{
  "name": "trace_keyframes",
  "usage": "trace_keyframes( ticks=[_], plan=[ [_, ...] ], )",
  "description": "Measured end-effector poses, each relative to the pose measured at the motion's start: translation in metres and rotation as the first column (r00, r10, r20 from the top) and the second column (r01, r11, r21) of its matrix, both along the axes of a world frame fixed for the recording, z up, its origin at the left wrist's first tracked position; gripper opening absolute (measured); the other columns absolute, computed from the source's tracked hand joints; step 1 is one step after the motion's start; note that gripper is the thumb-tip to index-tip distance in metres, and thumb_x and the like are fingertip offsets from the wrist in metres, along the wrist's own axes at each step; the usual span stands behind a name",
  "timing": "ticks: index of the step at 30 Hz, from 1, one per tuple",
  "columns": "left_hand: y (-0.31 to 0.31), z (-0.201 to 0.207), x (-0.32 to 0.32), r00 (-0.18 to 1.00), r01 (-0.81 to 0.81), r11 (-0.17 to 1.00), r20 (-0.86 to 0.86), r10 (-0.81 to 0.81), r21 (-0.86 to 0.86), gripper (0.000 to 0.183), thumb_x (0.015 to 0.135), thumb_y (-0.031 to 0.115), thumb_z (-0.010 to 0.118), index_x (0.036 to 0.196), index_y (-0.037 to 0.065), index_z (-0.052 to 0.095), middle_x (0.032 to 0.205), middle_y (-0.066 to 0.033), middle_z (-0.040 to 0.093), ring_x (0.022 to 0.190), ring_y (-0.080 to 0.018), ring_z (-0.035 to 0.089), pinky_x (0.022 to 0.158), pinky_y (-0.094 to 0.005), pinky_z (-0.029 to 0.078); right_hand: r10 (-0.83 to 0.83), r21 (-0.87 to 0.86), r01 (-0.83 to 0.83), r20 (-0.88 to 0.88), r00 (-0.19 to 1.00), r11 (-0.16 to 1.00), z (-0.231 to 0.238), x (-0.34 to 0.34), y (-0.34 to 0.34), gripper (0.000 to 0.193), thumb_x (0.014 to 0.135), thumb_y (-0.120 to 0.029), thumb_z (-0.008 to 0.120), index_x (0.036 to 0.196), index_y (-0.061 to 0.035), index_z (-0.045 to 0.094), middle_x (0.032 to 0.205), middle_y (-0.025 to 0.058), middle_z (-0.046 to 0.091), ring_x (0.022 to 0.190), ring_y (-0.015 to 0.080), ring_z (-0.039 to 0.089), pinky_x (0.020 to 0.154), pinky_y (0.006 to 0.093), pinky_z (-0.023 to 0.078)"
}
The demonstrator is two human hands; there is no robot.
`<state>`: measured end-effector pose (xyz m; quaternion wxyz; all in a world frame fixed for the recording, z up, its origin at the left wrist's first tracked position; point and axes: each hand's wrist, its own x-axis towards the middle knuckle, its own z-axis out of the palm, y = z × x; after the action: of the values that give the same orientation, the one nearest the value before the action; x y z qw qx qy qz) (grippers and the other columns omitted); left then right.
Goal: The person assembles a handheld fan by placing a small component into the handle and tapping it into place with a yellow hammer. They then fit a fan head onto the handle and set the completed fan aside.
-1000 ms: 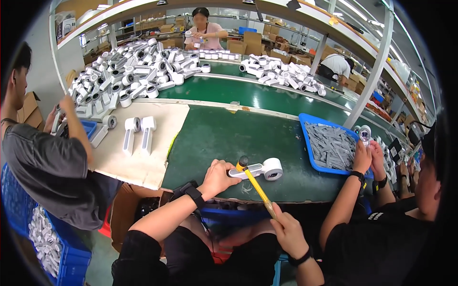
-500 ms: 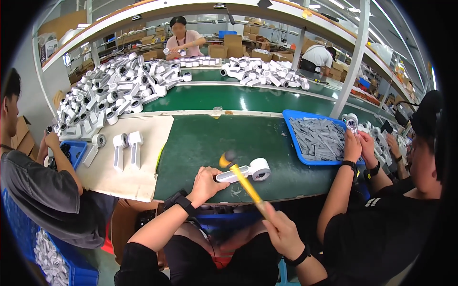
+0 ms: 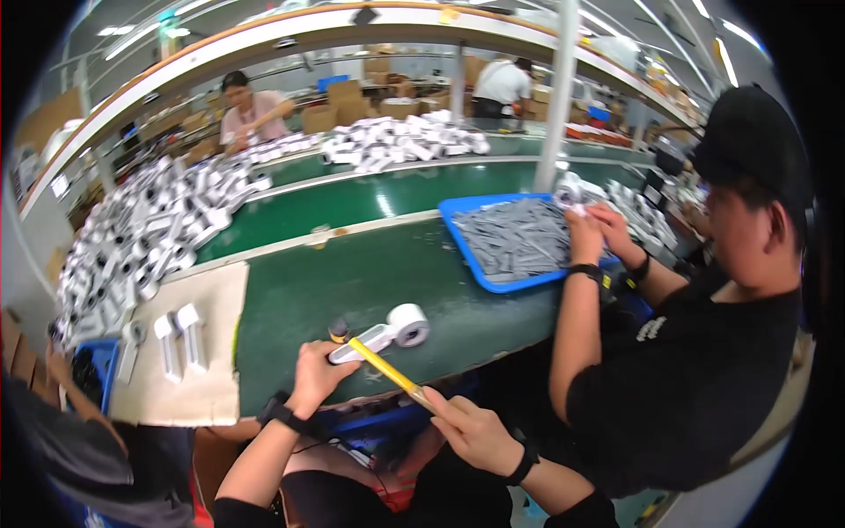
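A white handled device with a round head (image 3: 407, 316) lies on the green work surface, its grey-inlaid handle pointing toward me. My left hand (image 3: 317, 377) is closed around the handle's near end. My right hand (image 3: 475, 436) grips a hammer (image 3: 384, 365) by its yellow shaft. The hammer's dark, rounded head is over the handle end, close to my left fingers; whether it touches the device I cannot tell. Left of my hands, three similar white devices (image 3: 192, 339) lie on a cardboard sheet (image 3: 224, 304).
A blue tray (image 3: 506, 286) of grey strips stands at the right, beside a co-worker (image 3: 678, 370) holding a white device. Another co-worker sits at the left near a blue bin (image 3: 110, 374). White devices are heaped (image 3: 141, 238) at the far left. A metal post (image 3: 557, 97) rises behind the tray.
My view has turned right, so the scene sits further left. The hammer head has moved from above the device's middle toward its handle end. Both hands keep their holds.
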<state>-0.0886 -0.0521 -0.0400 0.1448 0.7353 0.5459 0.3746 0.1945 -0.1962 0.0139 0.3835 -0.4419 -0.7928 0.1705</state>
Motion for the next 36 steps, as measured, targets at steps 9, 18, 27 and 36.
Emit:
trace_keyframes(
  ticks=[9, 18, 27, 36],
  plan=[
    [0.001, 0.005, 0.009, 1.000, -0.004, 1.000, 0.018, 0.004, 0.005, 0.031, 0.063, 0.018, 0.086, 0.084, 0.000, 0.073, 0.080, -0.0161, 0.067, 0.078, -0.0339, 0.060, 0.077, -0.0404, 0.047, -0.118, -0.011, 0.120, 0.126, 0.985, 0.993, -0.030, 0.031, 0.010, 0.058, 0.094, -0.018, 0.057, 0.149, -0.0209, 0.039, 0.083, 0.0112, 0.055, 0.064, 0.0347, 0.062, 0.055, 0.0447, 0.052],
    [-0.008, 0.029, 0.033, 0.958, 0.255, 0.930, 0.196, -0.208, -0.263, 0.031, 0.081, 0.013, 0.077, 0.108, 0.001, 0.066, 0.080, -0.0061, 0.065, 0.071, -0.0157, 0.061, 0.066, -0.0302, 0.051, -0.082, -0.034, 0.076, -0.223, 0.971, 0.997, -0.024, 0.043, -0.019, 0.057, 0.097, -0.015, 0.055, 0.151, -0.0139, 0.036, 0.084, 0.0133, 0.053, 0.069, 0.0324, 0.059, 0.064, 0.0415, 0.049],
    [0.017, 0.044, 0.045, 0.471, 0.796, 0.242, 0.819, 0.328, -0.555, 0.057, 0.096, 0.062, 0.049, 0.103, 0.006, 0.058, 0.078, -0.0025, 0.057, 0.068, -0.0145, 0.054, 0.066, -0.0284, 0.050, -0.150, -0.110, 0.115, -0.397, 0.905, 0.987, -0.032, 0.070, -0.037, 0.048, 0.092, -0.007, 0.066, 0.138, -0.0004, 0.053, 0.090, 0.0165, 0.061, 0.077, 0.0249, 0.062, 0.071, 0.0321, 0.050],
    [-0.001, 0.033, 0.062, 0.976, 0.178, 0.965, 0.161, -0.148, -0.192, 0.026, 0.075, 0.019, 0.082, 0.095, 0.005, 0.073, 0.084, -0.0105, 0.064, 0.086, -0.0268, 0.061, 0.078, -0.0374, 0.049, -0.159, -0.057, 0.154, -0.112, 0.981, 0.986, 0.016, 0.053, -0.015, 0.053, 0.088, -0.001, 0.065, 0.139, -0.0031, 0.051, 0.084, 0.0157, 0.059, 0.068, 0.0324, 0.061, 0.059, 0.0377, 0.050]
  ],
)
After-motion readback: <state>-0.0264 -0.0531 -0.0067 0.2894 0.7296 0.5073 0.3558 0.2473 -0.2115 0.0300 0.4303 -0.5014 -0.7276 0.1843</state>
